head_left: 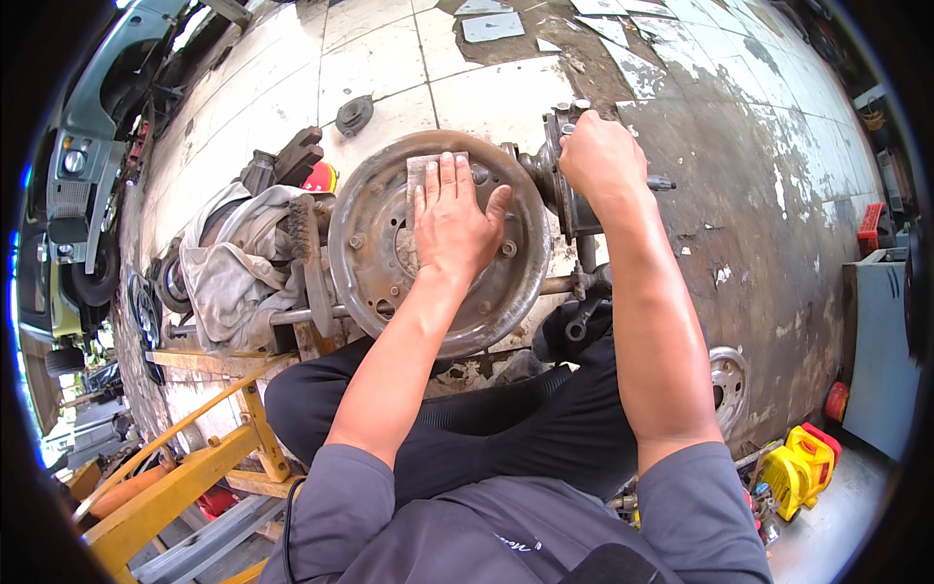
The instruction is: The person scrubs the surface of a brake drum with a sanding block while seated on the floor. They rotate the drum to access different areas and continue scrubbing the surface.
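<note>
A round, worn metal brake drum (342,234) with bolts on its face stands in front of me. My left hand (454,226) lies flat on it, fingers stretched out. Under those fingers is a flat greyish-brown piece (416,173), perhaps sandpaper; the hand covers most of it. To the drum's right, my right hand (599,164) is closed at the top of a dark metal housing (581,216) with bolts. What its fingers grip is hidden. Left of the drum, a brush (301,229) with dark bristles leans against a grey cloth (238,268).
A metal bar (311,314) runs behind the drum. A yellow frame (195,477) stands at lower left. A small dark metal part (354,116) lies on the tiles beyond. Rightward are a silver wheel-like disc (728,389), a yellow and red object (800,469) and a grey cabinet (876,341).
</note>
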### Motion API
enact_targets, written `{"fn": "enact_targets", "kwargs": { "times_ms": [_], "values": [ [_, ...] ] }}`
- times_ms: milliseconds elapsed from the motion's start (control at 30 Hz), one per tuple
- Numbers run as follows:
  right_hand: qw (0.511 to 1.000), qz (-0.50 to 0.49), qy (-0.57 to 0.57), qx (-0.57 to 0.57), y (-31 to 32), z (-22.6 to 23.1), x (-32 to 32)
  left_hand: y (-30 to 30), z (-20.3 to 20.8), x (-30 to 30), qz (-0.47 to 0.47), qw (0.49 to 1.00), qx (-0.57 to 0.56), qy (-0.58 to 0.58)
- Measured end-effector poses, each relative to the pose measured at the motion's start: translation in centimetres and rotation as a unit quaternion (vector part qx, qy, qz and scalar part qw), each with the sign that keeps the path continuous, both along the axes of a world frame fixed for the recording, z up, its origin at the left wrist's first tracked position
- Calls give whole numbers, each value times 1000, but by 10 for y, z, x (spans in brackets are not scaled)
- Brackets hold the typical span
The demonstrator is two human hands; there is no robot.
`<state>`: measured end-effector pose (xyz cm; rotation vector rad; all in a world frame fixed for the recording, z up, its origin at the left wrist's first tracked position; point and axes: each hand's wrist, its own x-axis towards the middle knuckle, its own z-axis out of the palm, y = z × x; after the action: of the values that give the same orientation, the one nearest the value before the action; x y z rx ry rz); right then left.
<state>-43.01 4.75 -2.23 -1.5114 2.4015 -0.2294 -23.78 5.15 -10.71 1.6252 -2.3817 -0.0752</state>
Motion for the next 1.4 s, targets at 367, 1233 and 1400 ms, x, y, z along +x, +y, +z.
{"fn": "enact_targets", "kwargs": {
  "times_ms": [367, 1233, 1400],
  "values": [
    [1000, -12, 4, 4, -1, -6, 0, 6, 3, -14, 13, 999, 46, -10],
    [1000, -27, -8, 8, -1, -7, -2, -5, -5, 15, -56, 998, -17, 1],
    [999, -33, -21, -4, 0, -10, -4, 0, 3, 9, -53, 996, 23, -65]
  ]
}}
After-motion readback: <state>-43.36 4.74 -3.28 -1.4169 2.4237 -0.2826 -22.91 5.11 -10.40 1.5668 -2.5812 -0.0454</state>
